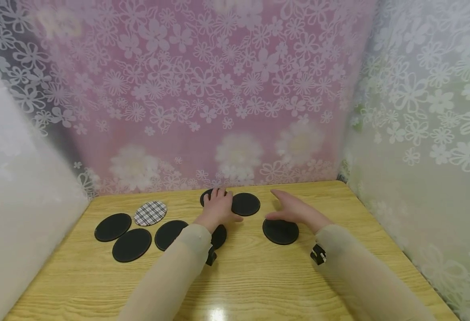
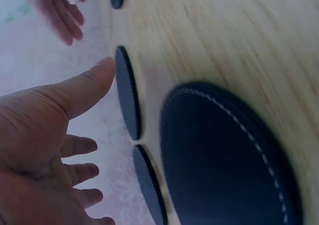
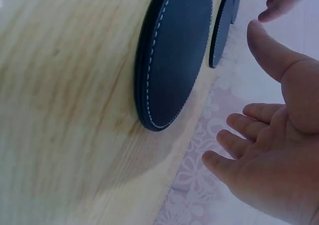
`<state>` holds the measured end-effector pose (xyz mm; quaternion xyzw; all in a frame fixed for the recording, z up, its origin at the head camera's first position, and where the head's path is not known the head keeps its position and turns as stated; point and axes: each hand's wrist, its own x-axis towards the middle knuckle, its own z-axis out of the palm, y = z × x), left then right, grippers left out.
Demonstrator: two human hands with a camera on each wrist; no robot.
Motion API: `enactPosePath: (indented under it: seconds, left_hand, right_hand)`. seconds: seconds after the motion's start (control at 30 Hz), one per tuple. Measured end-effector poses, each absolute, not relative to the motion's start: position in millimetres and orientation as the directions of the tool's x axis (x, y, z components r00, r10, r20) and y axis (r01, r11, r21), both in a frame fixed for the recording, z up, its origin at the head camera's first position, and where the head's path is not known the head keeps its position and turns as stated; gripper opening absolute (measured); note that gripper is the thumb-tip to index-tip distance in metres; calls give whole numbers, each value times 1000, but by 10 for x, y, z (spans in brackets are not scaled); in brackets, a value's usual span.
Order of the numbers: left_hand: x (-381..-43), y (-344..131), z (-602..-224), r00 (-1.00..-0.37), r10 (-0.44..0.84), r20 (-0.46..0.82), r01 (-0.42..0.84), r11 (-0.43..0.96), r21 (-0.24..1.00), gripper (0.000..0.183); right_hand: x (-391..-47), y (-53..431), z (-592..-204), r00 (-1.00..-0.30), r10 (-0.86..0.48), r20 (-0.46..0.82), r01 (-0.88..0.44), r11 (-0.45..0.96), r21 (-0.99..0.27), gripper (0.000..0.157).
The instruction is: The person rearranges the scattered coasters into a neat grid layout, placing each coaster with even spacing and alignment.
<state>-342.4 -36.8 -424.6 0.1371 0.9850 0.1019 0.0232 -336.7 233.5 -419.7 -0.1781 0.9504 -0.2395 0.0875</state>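
Observation:
My left hand [image 1: 218, 208] hovers, fingers spread and holding nothing, over a half-hidden black round coaster [image 1: 206, 195] at the back. Beside its fingers lies another black coaster [image 1: 246, 204]. Under my left wrist a third coaster [image 1: 220, 237] is partly covered; the left wrist view shows a large stitched coaster [image 2: 219, 155] close up. My right hand [image 1: 295, 209] is held out empty, thumb apart from the fingers, just above a black coaster [image 1: 281, 232] on the right. In the right wrist view this stitched coaster [image 3: 174, 56] lies flat, apart from the hand.
On the left of the wooden table [image 1: 259, 285] lie more black coasters [image 1: 132, 245] and one with a black-and-white plaid face [image 1: 150, 213]. Another coaster [image 1: 171, 234] is partly behind the left sleeve. A floral curtain [image 1: 203, 98] hangs behind the table's back edge, and pale curtains flank both sides.

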Motion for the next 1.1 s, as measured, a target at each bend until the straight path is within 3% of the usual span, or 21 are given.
enactPosePath:
  seconds: [0.33, 0.77, 1.1]
  left_hand:
    - [-3623, -432, -4433, -967, 248, -57, 226, 941, 253, 105]
    - [-3540, -376, -4286, -961, 269, -63, 249, 942, 223, 84]
    - [-3572, -377, -4325, -959, 272, -80, 249, 944, 217, 77]
  right_hand:
    - [-3525, 2123, -4250, -913, -389, -118, -286, 821, -494, 98]
    - [-3672, 1966, -4324, -916, -372, -152, -268, 847, -459, 96]
    - [-3738, 1905, -4376, -921, -359, -151, -287, 888, -359, 97]
